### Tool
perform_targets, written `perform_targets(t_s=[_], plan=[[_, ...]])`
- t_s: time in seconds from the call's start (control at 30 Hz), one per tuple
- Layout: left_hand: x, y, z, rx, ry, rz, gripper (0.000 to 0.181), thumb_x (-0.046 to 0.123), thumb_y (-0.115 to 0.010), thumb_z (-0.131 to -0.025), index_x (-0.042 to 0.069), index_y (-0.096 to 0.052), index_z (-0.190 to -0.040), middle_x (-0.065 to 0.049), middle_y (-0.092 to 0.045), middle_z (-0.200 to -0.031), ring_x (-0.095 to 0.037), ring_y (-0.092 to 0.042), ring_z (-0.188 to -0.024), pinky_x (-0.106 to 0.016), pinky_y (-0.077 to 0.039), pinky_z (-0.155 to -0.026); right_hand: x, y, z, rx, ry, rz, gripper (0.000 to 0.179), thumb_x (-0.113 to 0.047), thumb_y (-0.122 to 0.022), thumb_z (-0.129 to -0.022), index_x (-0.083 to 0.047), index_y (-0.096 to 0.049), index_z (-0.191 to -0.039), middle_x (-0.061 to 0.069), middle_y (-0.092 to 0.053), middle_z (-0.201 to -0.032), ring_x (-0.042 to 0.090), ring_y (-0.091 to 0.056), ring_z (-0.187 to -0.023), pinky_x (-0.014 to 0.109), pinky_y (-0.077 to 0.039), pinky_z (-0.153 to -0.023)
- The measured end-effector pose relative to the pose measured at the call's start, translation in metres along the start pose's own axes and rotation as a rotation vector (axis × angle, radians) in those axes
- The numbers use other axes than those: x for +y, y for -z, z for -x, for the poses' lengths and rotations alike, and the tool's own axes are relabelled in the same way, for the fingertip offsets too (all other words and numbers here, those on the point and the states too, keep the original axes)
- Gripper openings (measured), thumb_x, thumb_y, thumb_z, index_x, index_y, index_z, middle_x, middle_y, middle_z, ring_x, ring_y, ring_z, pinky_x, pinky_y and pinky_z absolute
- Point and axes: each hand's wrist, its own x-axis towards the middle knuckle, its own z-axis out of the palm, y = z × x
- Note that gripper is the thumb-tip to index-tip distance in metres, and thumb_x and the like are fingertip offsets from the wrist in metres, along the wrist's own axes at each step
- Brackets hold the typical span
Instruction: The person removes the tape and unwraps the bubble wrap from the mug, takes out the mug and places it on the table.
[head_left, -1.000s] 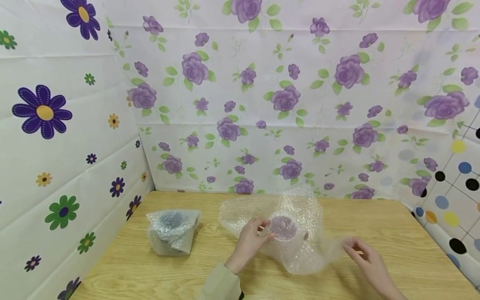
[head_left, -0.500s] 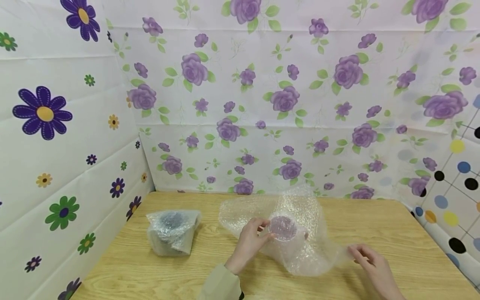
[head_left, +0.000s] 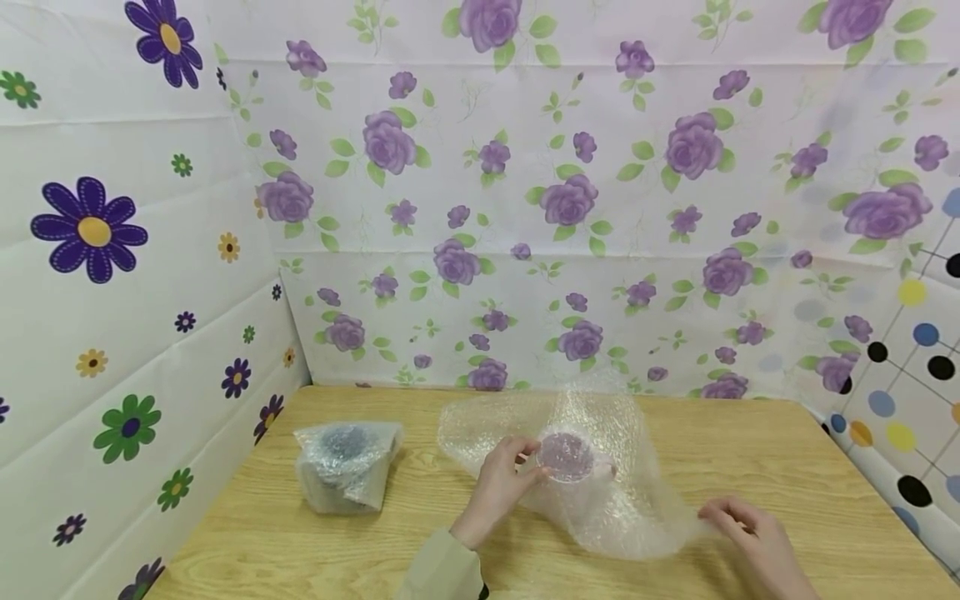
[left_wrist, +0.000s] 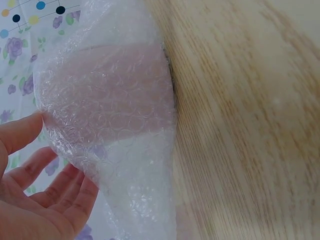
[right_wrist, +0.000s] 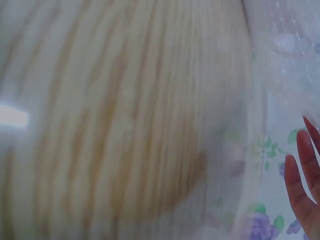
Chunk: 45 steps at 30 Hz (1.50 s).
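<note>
A pinkish mug (head_left: 566,457) stands upright on a loose sheet of bubble wrap (head_left: 630,517), its handle to the right. Part of the sheet covers the mug, and its pink side shows through the bubbles in the left wrist view. My left hand (head_left: 498,483) holds the mug by its left rim through the wrap, thumb in front and fingers behind. Farther right, my right hand (head_left: 757,537) pinches the sheet's right corner and draws it out low over the table. Only some fingers of that hand (right_wrist: 304,172) show in the right wrist view.
On the left of the wooden table (head_left: 247,542) stands a bundle (head_left: 347,465) in bubble wrap with something dark inside. A flowered cloth (head_left: 525,192) hangs behind the table's far edge. More patterned cloth (head_left: 150,350) closes off the left side.
My right hand has moved slightly right and towards me, drawing the wrap's corner along and flattening the sheet's near right part. My left hand and the mug have stayed put.
</note>
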Motion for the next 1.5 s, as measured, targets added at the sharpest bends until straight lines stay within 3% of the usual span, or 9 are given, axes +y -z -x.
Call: perform_targets(t_s=[0.17,0.33,0.4,0.5,0.63,0.97,1.33,1.5], plan=[[0.001,0.001,-0.001,0.006,-0.019,-0.010,0.032,0.014,-0.073,-0.076,-0.003,-0.061,-0.101,-0.012,-0.057,-0.094,-0.029,-0.056,-0.081,-0.030,-0.046,-0.069,0.009,0.008,-0.001,-0.182,0.012,0.012,0.031,-0.033,-0.048,-0.094,-0.007,-0.064,-0.101,0.002,-0.062,-0.095,0.017,-0.056,-0.088,0.037,-0.045,-0.068],[0.001,0.001,-0.001,0.012,-0.027,-0.005,0.032,0.013,-0.074,-0.076,-0.003,-0.061,-0.101,-0.011,-0.057,-0.094,-0.029,-0.056,-0.081,-0.030,-0.046,-0.070,0.019,0.018,-0.004,-0.353,0.154,0.003,0.027,-0.023,-0.049,-0.095,-0.001,-0.059,-0.107,0.006,-0.061,-0.097,0.010,-0.055,-0.083,0.030,-0.048,-0.064],[0.001,0.001,-0.001,0.016,-0.029,-0.004,0.032,0.013,-0.074,-0.075,-0.003,-0.061,-0.100,-0.011,-0.057,-0.094,-0.029,-0.056,-0.081,-0.030,-0.046,-0.070,0.020,0.022,-0.005,-0.403,0.177,-0.006,0.026,-0.021,-0.048,-0.095,0.000,-0.058,-0.108,0.007,-0.060,-0.096,0.009,-0.055,-0.081,0.029,-0.048,-0.063],[0.001,0.001,-0.001,0.022,-0.034,-0.001,0.032,0.012,-0.074,-0.075,-0.004,-0.061,-0.100,-0.012,-0.057,-0.093,-0.029,-0.056,-0.080,-0.030,-0.046,-0.070,0.016,0.027,-0.006,-0.435,0.150,-0.009,0.027,-0.022,-0.048,-0.095,-0.001,-0.058,-0.108,0.007,-0.059,-0.097,0.009,-0.055,-0.081,0.029,-0.048,-0.064],[0.002,0.001,-0.001,0.021,-0.032,0.006,0.032,0.012,-0.074,-0.075,-0.004,-0.061,-0.100,-0.013,-0.057,-0.093,-0.029,-0.056,-0.080,-0.034,-0.047,-0.070,0.005,0.032,-0.008,-0.411,0.137,-0.008,0.029,-0.023,-0.049,-0.095,0.001,-0.058,-0.109,0.008,-0.059,-0.100,0.009,-0.054,-0.082,0.029,-0.047,-0.065],[0.006,0.001,0.000,0.008,-0.013,-0.012,0.032,0.014,-0.074,-0.075,-0.003,-0.062,-0.100,-0.011,-0.057,-0.093,-0.029,-0.056,-0.081,-0.030,-0.046,-0.069,-0.026,0.043,-0.019,-0.273,0.278,0.041,0.023,-0.019,-0.053,-0.093,-0.002,-0.060,-0.107,0.009,-0.062,-0.097,0.008,-0.056,-0.083,0.028,-0.048,-0.066],[0.004,0.001,0.000,0.003,-0.001,-0.035,0.032,0.014,-0.074,-0.075,-0.002,-0.062,-0.101,-0.011,-0.057,-0.093,-0.026,-0.056,-0.081,-0.029,-0.046,-0.070,-0.066,0.046,-0.045,-0.281,0.326,0.005,0.024,-0.024,-0.055,-0.091,-0.005,-0.061,-0.106,0.005,-0.061,-0.099,0.013,-0.056,-0.087,0.029,-0.048,-0.069],[0.003,0.001,0.000,0.001,0.008,-0.033,0.032,0.014,-0.074,-0.075,-0.002,-0.062,-0.100,-0.010,-0.057,-0.093,-0.026,-0.056,-0.081,-0.029,-0.046,-0.069,-0.081,0.040,-0.055,-0.285,0.312,0.011,0.026,-0.029,-0.058,-0.089,-0.009,-0.062,-0.105,0.004,-0.061,-0.099,0.015,-0.057,-0.088,0.028,-0.048,-0.072]])
